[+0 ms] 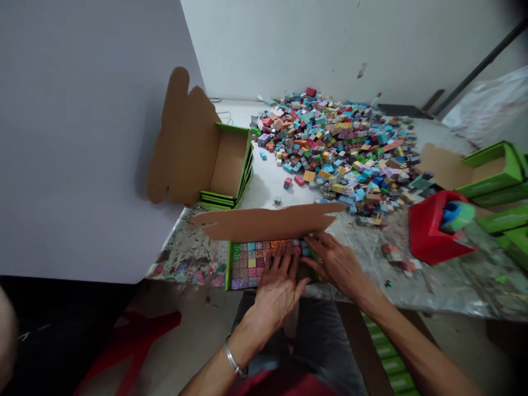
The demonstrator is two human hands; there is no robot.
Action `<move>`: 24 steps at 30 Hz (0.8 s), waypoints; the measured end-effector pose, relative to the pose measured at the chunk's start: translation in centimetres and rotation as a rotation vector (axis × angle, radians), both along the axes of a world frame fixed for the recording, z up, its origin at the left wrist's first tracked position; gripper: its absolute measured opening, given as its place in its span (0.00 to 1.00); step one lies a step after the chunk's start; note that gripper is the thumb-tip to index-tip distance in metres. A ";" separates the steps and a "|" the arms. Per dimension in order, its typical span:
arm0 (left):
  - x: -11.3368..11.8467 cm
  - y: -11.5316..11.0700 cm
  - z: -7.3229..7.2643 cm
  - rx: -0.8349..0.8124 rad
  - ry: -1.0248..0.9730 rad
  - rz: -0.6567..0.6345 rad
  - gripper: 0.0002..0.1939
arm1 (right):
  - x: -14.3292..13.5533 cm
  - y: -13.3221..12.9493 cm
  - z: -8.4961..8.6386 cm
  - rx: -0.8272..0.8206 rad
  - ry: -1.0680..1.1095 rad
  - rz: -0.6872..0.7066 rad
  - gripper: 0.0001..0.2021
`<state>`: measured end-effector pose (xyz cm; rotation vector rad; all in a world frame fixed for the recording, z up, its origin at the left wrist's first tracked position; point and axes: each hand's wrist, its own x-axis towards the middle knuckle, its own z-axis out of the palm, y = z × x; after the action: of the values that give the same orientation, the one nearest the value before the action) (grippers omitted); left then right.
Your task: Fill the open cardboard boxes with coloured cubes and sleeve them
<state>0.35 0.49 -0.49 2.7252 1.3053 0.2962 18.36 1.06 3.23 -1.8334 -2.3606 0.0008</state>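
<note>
A green-edged cardboard box lies at the table's front edge, its brown lid raised along the far side. Rows of small patterned blocks in many colours fill its left and middle part. My left hand lies with fingers spread on top of the blocks. At the box's right end is my right hand, fingers apart, its fingertips at the inner right side by the lid. The right part of the box is partly hidden by my hands.
A big pile of loose blocks covers the table's back. Stacked open boxes stand back left, more green boxes at right. A red tape dispenser sits right of my right hand. A red stool is at lower left.
</note>
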 end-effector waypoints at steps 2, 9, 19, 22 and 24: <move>0.0 0.1 0.1 -0.001 0.008 -0.011 0.28 | -0.3 -0.3 -0.1 -0.005 0.018 -0.024 0.16; 0.0 0.3 -0.5 0.092 0.065 -0.044 0.27 | -2.2 -0.4 1.0 -0.125 0.076 -0.161 0.09; 0.0 0.9 -1.2 0.196 0.014 -0.099 0.26 | 14.3 -8.6 -3.3 0.278 0.040 -0.817 0.23; -0.1 1.0 -1.2 0.192 0.012 -0.100 0.26 | 17.5 -8.9 -5.4 0.185 0.208 -0.631 0.19; -0.1 1.0 -1.2 0.184 0.013 -0.110 0.27 | 18.5 -8.5 -6.2 0.140 0.289 -0.514 0.16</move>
<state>0.21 1.50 -1.66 2.9422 1.1792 0.4079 36.88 -7.40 -2.98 -2.1430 -1.6150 0.0376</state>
